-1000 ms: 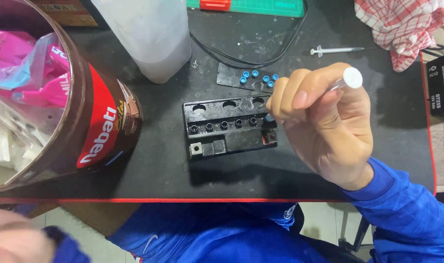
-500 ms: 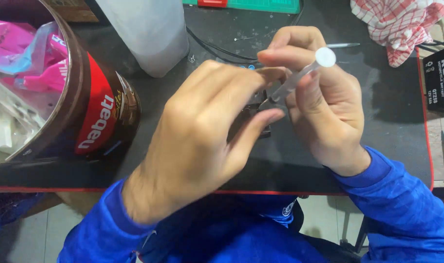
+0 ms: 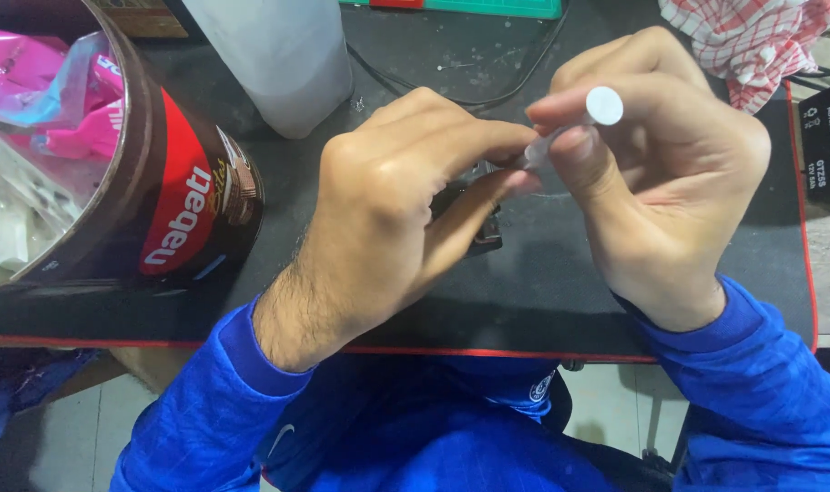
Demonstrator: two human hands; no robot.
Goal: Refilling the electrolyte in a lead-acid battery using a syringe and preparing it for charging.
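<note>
White plastic syringe (image 3: 574, 128) pinched in right hand (image 3: 656, 182); left hand (image 3: 406, 196) closed on its tip, above black battery (image 3: 478, 232) on tabletop (image 3: 542, 292). Risk: slip, spilling contents.

Bright blue long sleeves (image 3: 752, 364), small white chest emblem (image 3: 542, 387)

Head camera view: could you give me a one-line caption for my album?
Two bare hands, left hand and right hand, pinch a slim white plastic syringe above a black desk mat, beside a round brown tin.
</note>
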